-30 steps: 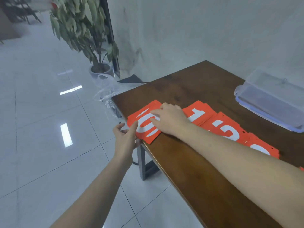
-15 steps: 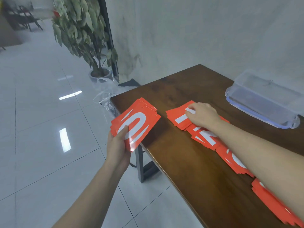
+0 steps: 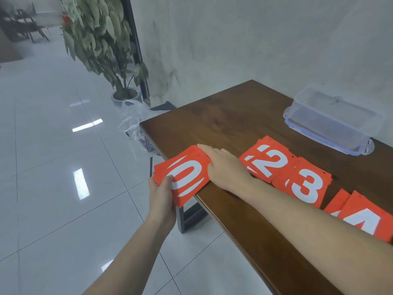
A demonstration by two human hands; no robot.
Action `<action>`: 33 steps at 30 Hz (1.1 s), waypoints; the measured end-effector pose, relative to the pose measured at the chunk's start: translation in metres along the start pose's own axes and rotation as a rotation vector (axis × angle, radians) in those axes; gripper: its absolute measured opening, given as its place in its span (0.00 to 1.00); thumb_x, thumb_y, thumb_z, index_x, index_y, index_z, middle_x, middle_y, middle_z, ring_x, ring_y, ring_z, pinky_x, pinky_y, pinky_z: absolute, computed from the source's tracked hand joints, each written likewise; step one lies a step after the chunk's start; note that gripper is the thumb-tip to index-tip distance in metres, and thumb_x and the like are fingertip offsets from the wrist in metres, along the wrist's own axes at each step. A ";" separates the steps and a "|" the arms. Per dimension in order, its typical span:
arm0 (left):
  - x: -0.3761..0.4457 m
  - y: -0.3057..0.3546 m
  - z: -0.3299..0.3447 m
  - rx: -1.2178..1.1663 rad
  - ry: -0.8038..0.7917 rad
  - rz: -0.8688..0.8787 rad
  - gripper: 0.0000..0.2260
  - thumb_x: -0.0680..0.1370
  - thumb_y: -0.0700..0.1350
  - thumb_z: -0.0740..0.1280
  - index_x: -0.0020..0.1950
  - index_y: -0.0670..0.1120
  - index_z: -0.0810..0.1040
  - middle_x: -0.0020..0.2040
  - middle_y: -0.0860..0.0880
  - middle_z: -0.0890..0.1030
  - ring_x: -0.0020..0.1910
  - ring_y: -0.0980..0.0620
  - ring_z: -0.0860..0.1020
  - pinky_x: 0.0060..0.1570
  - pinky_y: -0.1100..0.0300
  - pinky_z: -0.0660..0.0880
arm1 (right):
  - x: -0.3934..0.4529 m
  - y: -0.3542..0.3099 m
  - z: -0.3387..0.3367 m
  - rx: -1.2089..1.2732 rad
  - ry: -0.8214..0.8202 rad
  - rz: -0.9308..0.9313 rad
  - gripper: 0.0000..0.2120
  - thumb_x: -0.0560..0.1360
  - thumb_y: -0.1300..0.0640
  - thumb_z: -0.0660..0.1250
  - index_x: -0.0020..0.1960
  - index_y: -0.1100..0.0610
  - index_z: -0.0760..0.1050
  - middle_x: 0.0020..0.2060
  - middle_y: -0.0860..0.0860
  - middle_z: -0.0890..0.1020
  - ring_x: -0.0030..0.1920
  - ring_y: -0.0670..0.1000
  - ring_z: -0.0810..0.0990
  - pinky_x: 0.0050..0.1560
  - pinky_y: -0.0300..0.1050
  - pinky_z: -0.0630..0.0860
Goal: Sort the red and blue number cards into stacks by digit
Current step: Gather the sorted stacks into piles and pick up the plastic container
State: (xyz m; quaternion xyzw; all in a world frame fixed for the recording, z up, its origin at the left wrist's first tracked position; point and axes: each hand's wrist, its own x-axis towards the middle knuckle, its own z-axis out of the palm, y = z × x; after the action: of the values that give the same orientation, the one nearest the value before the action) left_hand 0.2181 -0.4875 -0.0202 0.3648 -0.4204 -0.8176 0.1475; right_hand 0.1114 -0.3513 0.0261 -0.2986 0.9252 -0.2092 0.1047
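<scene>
While overhanging the counter [image 3: 214,124] edge: red "0" stack [image 3: 182,177]
Left hand [image 3: 161,194]: gripping its corner
Right hand [image 3: 223,167]: flat against its side
Neighbours: "2" stack [image 3: 268,160], "3" stack [image 3: 304,184]

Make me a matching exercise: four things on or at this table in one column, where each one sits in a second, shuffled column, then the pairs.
Things:
1. 0 stack
2. 2 stack
3. 3 stack
4. clear plastic box

Places:
A. far side of the table, by the wall
B. between the 2 and 4 stacks
C. overhanging the table's left end, gripped by the left hand
D. just right of the right hand

Pairs: 1-C, 2-D, 3-B, 4-A
</scene>
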 end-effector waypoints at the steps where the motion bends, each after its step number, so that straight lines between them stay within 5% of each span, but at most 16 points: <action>1: -0.001 0.001 -0.001 -0.005 0.002 -0.001 0.17 0.82 0.45 0.66 0.69 0.53 0.68 0.56 0.51 0.83 0.46 0.49 0.86 0.37 0.56 0.82 | -0.001 0.001 -0.002 0.066 0.016 -0.008 0.25 0.84 0.54 0.59 0.79 0.44 0.58 0.74 0.48 0.69 0.70 0.51 0.72 0.66 0.53 0.76; 4: -0.002 0.004 -0.003 -0.051 -0.023 -0.011 0.17 0.82 0.44 0.66 0.70 0.51 0.70 0.57 0.49 0.83 0.46 0.49 0.86 0.39 0.54 0.83 | 0.003 0.024 -0.013 0.087 0.139 -0.007 0.27 0.79 0.63 0.58 0.77 0.47 0.64 0.73 0.49 0.71 0.72 0.52 0.69 0.69 0.51 0.71; 8: -0.006 0.008 -0.004 -0.153 -0.063 -0.077 0.13 0.82 0.42 0.65 0.67 0.49 0.73 0.55 0.47 0.86 0.49 0.46 0.86 0.42 0.52 0.84 | 0.005 0.083 -0.039 -0.078 0.245 0.180 0.23 0.80 0.54 0.59 0.74 0.50 0.69 0.72 0.50 0.73 0.73 0.55 0.66 0.70 0.52 0.65; 13: -0.012 0.008 -0.001 -0.228 -0.075 -0.143 0.05 0.82 0.44 0.65 0.57 0.50 0.77 0.49 0.48 0.87 0.47 0.45 0.86 0.39 0.54 0.84 | -0.007 0.137 -0.063 -0.197 0.089 0.448 0.24 0.79 0.45 0.52 0.73 0.48 0.70 0.73 0.52 0.72 0.72 0.58 0.69 0.73 0.60 0.65; 19: -0.019 -0.002 0.007 -0.228 -0.071 -0.099 0.08 0.82 0.43 0.64 0.60 0.49 0.76 0.50 0.48 0.87 0.49 0.46 0.86 0.48 0.51 0.83 | -0.022 0.116 -0.047 -0.296 0.088 0.309 0.24 0.78 0.40 0.60 0.72 0.42 0.71 0.72 0.51 0.73 0.70 0.57 0.70 0.69 0.55 0.66; 22: -0.029 -0.008 0.009 -0.201 -0.067 -0.074 0.09 0.82 0.41 0.62 0.60 0.47 0.77 0.47 0.49 0.87 0.46 0.49 0.86 0.43 0.55 0.83 | -0.026 0.090 -0.032 -0.385 0.075 0.251 0.23 0.79 0.36 0.57 0.72 0.40 0.71 0.67 0.51 0.74 0.67 0.55 0.70 0.66 0.54 0.67; 26: -0.046 -0.024 0.008 -0.124 -0.030 -0.070 0.11 0.82 0.41 0.62 0.63 0.50 0.76 0.49 0.49 0.87 0.45 0.48 0.86 0.33 0.57 0.81 | -0.036 0.062 -0.014 -0.297 0.081 0.128 0.19 0.82 0.49 0.58 0.72 0.44 0.73 0.61 0.53 0.75 0.64 0.56 0.70 0.65 0.51 0.70; 33: -0.078 -0.040 0.007 -0.046 -0.011 0.015 0.13 0.84 0.43 0.63 0.68 0.53 0.71 0.56 0.50 0.84 0.48 0.49 0.86 0.39 0.55 0.83 | -0.074 0.065 -0.024 0.031 0.021 0.022 0.31 0.77 0.64 0.55 0.78 0.45 0.64 0.67 0.53 0.76 0.67 0.56 0.72 0.66 0.49 0.70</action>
State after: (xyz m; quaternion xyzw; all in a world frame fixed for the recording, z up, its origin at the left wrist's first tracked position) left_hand 0.2700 -0.4164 -0.0127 0.3535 -0.4049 -0.8280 0.1595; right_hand 0.1299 -0.2512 0.0231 -0.2848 0.9261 -0.2253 0.1019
